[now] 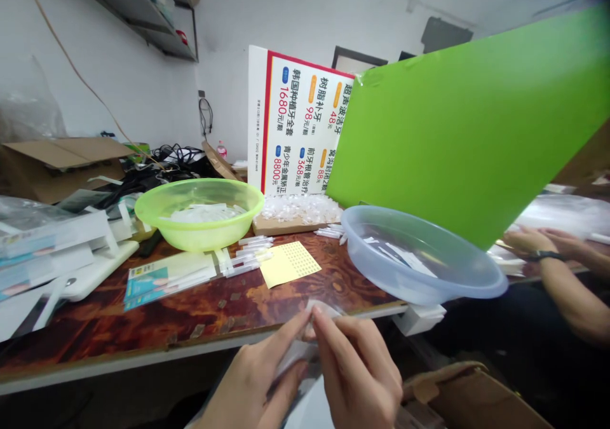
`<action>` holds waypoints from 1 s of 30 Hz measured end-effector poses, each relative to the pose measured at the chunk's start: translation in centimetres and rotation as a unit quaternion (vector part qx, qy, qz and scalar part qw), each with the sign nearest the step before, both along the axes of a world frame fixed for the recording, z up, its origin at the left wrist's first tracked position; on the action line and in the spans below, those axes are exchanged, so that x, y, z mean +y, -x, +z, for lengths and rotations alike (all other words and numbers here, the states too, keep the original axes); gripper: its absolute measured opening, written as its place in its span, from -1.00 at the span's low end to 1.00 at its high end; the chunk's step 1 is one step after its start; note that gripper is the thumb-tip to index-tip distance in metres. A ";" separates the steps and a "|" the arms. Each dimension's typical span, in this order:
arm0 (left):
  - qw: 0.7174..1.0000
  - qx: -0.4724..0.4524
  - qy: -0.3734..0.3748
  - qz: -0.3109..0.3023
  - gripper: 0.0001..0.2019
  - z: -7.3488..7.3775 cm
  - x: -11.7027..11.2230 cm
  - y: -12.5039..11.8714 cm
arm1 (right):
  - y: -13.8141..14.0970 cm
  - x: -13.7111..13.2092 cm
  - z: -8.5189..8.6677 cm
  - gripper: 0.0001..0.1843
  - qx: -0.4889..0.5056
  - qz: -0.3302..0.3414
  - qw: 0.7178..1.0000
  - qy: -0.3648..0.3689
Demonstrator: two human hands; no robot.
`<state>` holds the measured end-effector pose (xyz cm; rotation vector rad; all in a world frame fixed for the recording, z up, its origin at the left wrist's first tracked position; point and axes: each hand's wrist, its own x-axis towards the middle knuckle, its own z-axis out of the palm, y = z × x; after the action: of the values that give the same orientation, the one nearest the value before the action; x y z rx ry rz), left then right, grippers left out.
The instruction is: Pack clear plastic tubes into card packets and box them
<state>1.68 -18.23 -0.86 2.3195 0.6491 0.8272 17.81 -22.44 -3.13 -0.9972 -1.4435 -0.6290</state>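
My left hand (255, 378) and my right hand (359, 372) meet at the near edge of the brown table (200, 314). Both pinch a small clear plastic packet (314, 311) between thumb and fingers; its lower part is hidden between my palms. Just beyond them lie a yellow sticker sheet (290, 264) and a few clear tubes (248, 260). A pale blue basin (419, 264) with white strips in it stands to the right. A lime green basin (200, 211) holding white pieces stands to the left.
A green board (476, 136) and a printed price sign (298, 130) stand at the back, with a pile of small clear parts (300, 208) before them. Another person's hands (543, 245) rest at the right. Packets (166, 279), cardboard boxes (57, 162) and cables clutter the left.
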 end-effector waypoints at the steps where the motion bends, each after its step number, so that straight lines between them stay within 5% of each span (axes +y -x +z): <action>1: 1.000 -0.001 0.005 -0.001 -0.44 0.1 -0.1 0.0 | 0.0 -0.1 0.1 -0.50 0.001 0.016 1.000 0.001; 21: 0.994 0.023 0.097 -0.032 -0.39 -2.7 2.1 -0.1 | 0.1 2.1 -0.4 -0.74 -0.050 -0.005 0.999 0.013; 26: 0.978 -0.041 0.204 -0.020 -0.45 -2.3 2.6 -0.8 | -1.8 3.5 1.1 -0.90 0.121 0.020 0.992 0.033; 30: 0.933 -0.165 0.293 0.131 -0.47 -2.0 3.5 -0.8 | -9.9 6.1 4.8 -0.74 0.367 -0.172 0.914 0.019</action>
<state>2.47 -14.70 -2.89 1.5371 0.9180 0.9557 27.67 -16.36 1.69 -1.3499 -0.6205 -0.3982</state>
